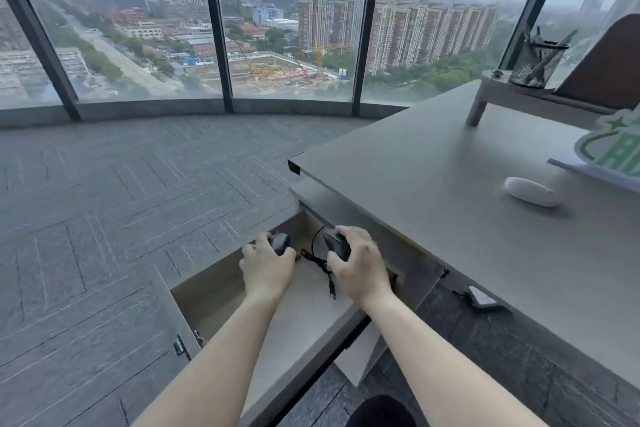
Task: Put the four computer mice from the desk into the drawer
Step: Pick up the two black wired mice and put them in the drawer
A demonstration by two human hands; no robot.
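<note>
The drawer (304,319) under the desk's left end is pulled out toward me. Inside it, my left hand (266,265) grips a black mouse (281,242) near the drawer's far left. My right hand (358,264) holds a second black mouse (336,243) to the right of it, low over the drawer floor. A black cable (323,270) with a plug trails between the two hands on the drawer bottom. A white mouse (530,191) lies on the desk top (433,184) at the right.
A mesh pen cup (536,61) stands on a low riser (512,94) at the desk's back. A green-and-white sign (613,146) sits at the right edge. A small grey device (480,296) lies below the desk's front edge. An open cabinet door (173,319) flanks the drawer's left.
</note>
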